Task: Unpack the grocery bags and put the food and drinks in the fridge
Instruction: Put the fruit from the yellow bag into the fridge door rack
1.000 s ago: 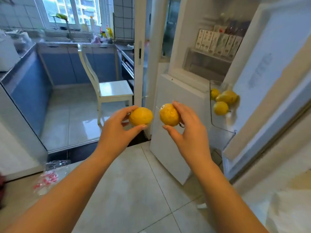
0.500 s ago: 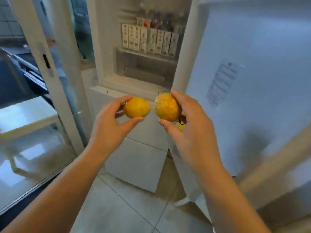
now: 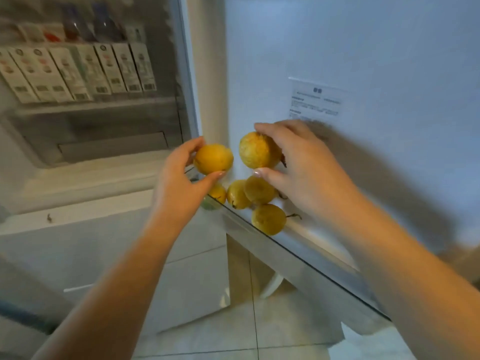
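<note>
My left hand (image 3: 179, 183) holds a round yellow fruit (image 3: 213, 158) between thumb and fingers. My right hand (image 3: 298, 165) holds a second, rougher yellow fruit (image 3: 255, 150) the same way. Both fruits hang just above the clear door shelf (image 3: 306, 252) of the open fridge door (image 3: 350, 61). Several more yellow fruits (image 3: 267, 219) lie in that shelf, right below my hands.
Inside the fridge, a row of white drink cartons (image 3: 78, 71) stands on a shelf with dark bottles (image 3: 104, 27) behind. A drawer (image 3: 111, 149) sits under that shelf. The closed lower white compartment (image 3: 91, 229) and tiled floor (image 3: 220, 339) are below.
The view has swung right and closer to the fridge door. Both hands carried their fruits forward until they hang over the door shelf, where the stored fruits now show.
</note>
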`<action>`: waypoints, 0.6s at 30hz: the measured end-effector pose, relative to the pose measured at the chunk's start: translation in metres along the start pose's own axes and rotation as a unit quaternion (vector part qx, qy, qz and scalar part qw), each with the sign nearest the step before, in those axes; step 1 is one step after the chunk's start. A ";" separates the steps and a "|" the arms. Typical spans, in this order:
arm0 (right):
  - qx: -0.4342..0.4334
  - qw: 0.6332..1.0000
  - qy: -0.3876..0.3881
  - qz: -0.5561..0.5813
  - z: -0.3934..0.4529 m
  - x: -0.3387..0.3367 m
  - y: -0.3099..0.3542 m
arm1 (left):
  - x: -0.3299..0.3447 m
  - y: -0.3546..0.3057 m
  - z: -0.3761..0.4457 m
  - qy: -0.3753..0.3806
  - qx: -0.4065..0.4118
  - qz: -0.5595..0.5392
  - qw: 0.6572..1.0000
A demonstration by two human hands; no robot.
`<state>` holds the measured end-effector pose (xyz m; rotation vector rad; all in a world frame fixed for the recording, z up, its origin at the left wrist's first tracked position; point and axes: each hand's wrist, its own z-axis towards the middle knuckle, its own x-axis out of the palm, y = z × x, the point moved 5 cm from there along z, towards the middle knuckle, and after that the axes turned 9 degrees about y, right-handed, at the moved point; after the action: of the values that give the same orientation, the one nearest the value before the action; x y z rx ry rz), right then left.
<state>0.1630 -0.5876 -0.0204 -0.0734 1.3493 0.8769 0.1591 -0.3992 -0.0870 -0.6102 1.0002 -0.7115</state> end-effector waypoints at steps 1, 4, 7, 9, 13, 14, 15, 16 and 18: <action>0.001 1.000 0.006 -0.021 0.008 0.003 0.002 | 0.002 0.003 0.004 0.008 -0.002 -0.004 1.000; 0.010 0.997 0.020 -0.074 0.023 0.014 0.003 | 0.006 0.009 0.011 0.025 -0.011 0.014 1.000; 0.022 0.995 0.011 -0.099 0.028 0.025 0.002 | 0.010 0.014 0.016 0.049 -0.017 0.012 0.999; 0.025 0.993 0.012 -0.111 0.029 0.033 0.001 | 0.012 0.015 0.018 0.065 -0.011 0.002 0.998; 0.017 0.989 0.028 -0.144 0.030 0.046 0.002 | 0.012 0.019 0.019 0.072 0.002 0.017 0.997; 0.018 0.988 0.033 -0.150 0.030 0.047 0.002 | 0.012 0.019 0.019 0.071 0.007 0.023 0.997; 0.024 0.987 0.038 -0.152 0.030 0.048 0.001 | 0.012 0.019 0.019 0.071 0.011 0.026 0.997; 0.029 0.987 0.040 -0.151 0.030 0.048 0.000 | 0.012 0.020 0.019 0.073 0.013 0.026 0.997; 0.030 0.986 0.042 -0.159 0.029 0.049 -0.001 | 0.013 0.021 0.019 0.077 0.010 0.024 0.997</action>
<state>0.1851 -0.5483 -0.0552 -0.2746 1.3955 0.5673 0.1865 -0.3932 -0.1013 -0.5168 1.1448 -0.7330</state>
